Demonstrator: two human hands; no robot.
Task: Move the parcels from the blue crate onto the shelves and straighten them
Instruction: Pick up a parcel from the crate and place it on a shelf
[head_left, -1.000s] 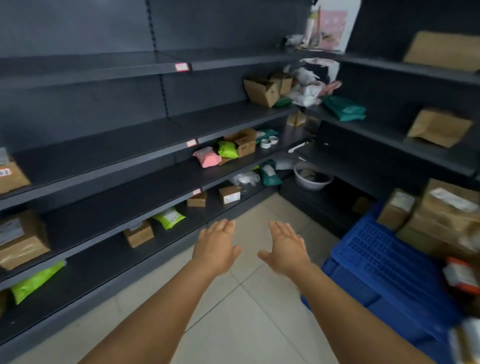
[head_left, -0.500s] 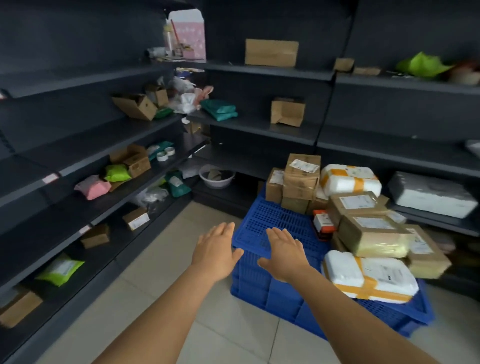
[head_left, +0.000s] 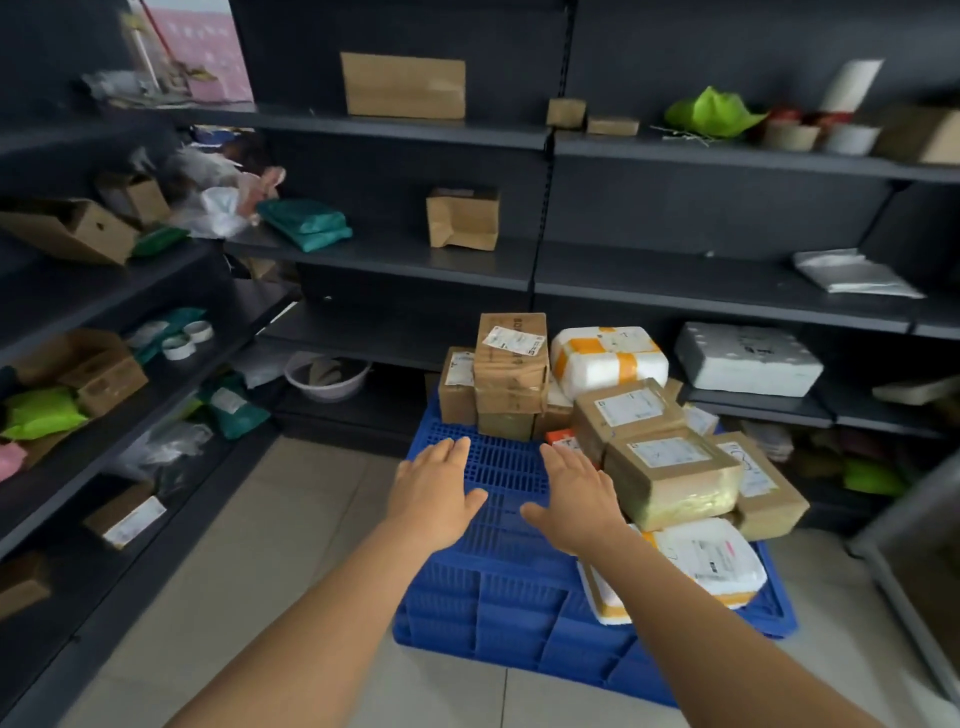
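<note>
While both hands hovered flat over the bare grid of the blue crate (head_left: 498, 525), fingers straight and holding nothing, the parcels lay ahead and to the right. My right hand (head_left: 576, 499) was the nearer one, just beside the taped brown box (head_left: 672, 478); my left hand (head_left: 436, 488) sat well apart from the stack. That box lay on top of the pile, long axis running left to right, white label up, clear tape glossy along its front. Beneath it a white foam parcel (head_left: 711, 561) with orange tape rested near the crate's front right edge. I judged the brown box the likeliest first pick.
</note>
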